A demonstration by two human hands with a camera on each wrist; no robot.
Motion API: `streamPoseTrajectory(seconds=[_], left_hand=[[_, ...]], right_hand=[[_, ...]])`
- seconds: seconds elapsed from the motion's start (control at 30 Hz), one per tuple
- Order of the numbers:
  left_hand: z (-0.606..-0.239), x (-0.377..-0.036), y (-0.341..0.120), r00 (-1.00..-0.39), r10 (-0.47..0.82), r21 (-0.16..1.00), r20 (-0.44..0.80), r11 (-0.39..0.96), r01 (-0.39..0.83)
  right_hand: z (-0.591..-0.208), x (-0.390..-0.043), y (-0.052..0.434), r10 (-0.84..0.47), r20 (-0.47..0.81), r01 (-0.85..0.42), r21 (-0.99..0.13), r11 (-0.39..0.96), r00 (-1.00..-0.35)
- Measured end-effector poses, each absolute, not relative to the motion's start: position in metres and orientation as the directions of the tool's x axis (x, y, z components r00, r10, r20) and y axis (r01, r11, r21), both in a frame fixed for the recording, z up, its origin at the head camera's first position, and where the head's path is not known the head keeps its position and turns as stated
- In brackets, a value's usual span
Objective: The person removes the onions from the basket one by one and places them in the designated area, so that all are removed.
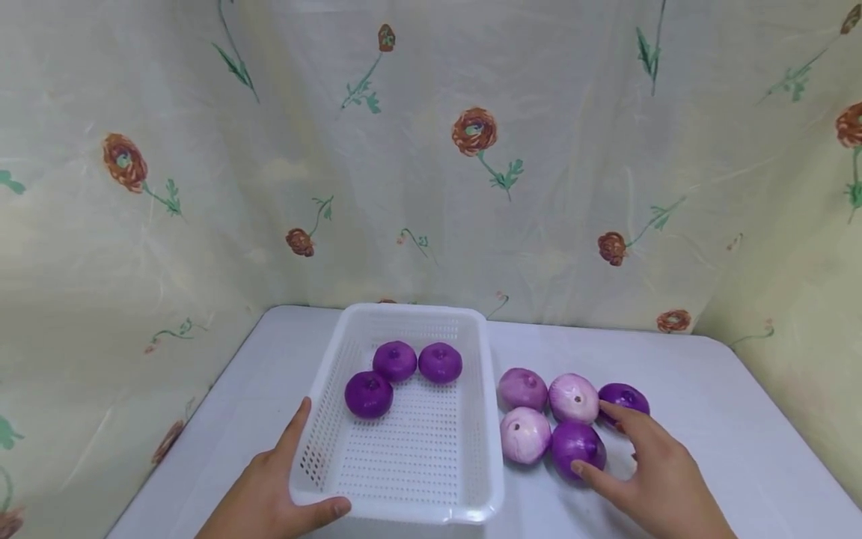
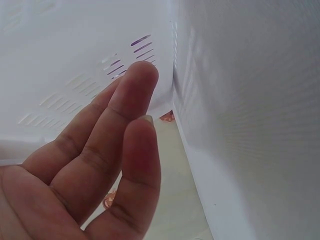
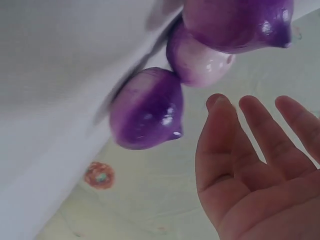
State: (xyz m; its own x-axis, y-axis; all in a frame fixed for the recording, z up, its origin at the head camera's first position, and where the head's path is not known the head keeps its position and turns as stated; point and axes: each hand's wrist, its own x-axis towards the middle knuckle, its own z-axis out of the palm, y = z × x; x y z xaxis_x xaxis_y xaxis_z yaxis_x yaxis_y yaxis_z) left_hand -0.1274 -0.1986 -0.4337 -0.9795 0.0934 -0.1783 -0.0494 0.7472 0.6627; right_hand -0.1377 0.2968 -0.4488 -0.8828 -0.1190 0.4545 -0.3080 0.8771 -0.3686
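Observation:
A white plastic basket holds three purple onions, one of them the front onion. At its near left corner is my left hand, thumb by the front rim and fingers along the outer side; the left wrist view shows these fingers fairly straight beside the slotted wall. My right hand hovers with fingers apart at a cluster of several onions right of the basket. Its thumb is near the dark purple onion, its fingers near the rear right onion. In the right wrist view nothing sits in its grasp.
Two paler onions, the back one and the front one, plus a pinkish-purple onion, lie close to the basket's right wall. The white table is bordered by a flower-patterned curtain behind and at both sides.

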Motion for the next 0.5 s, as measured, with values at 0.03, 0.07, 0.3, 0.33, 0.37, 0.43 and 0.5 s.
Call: streamPoseTrajectory(seconds=[0.03,0.07,0.3,0.33,0.37,0.43,0.5], left_hand=[[-0.434,-0.127,-0.199,-0.98,0.1,0.666,-0.173,0.744,-0.042],[-0.434,-0.128,-0.199,-0.98,0.108,0.667,-0.164,0.745,-0.03],[-0.433,-0.128,-0.203,-0.98,0.146,0.681,-0.132,0.732,0.018],[-0.434,-0.128,-0.204,-0.98,0.153,0.686,-0.125,0.727,0.026],[-0.434,-0.128,-0.204,-0.98,0.161,0.691,-0.117,0.722,0.036],[-0.435,-0.128,-0.205,-0.979,0.175,0.697,-0.104,0.715,0.054],[-0.436,-0.129,-0.204,-0.978,0.188,0.697,-0.09,0.714,0.073]], right_hand=[[-0.447,-0.137,0.295,-0.13,0.459,-0.317,-0.36,0.878,-0.879],[-0.445,-0.136,0.293,-0.142,0.459,-0.326,-0.351,0.878,-0.877],[-0.41,-0.155,0.254,-0.299,0.474,-0.459,-0.268,0.847,-0.828],[-0.404,-0.161,0.246,-0.327,0.488,-0.491,-0.258,0.832,-0.81],[-0.397,-0.168,0.237,-0.352,0.488,-0.517,-0.257,0.817,-0.799],[-0.383,-0.18,0.22,-0.408,0.47,-0.564,-0.262,0.783,-0.783],[-0.373,-0.193,0.206,-0.476,0.429,-0.612,-0.272,0.743,-0.768]])
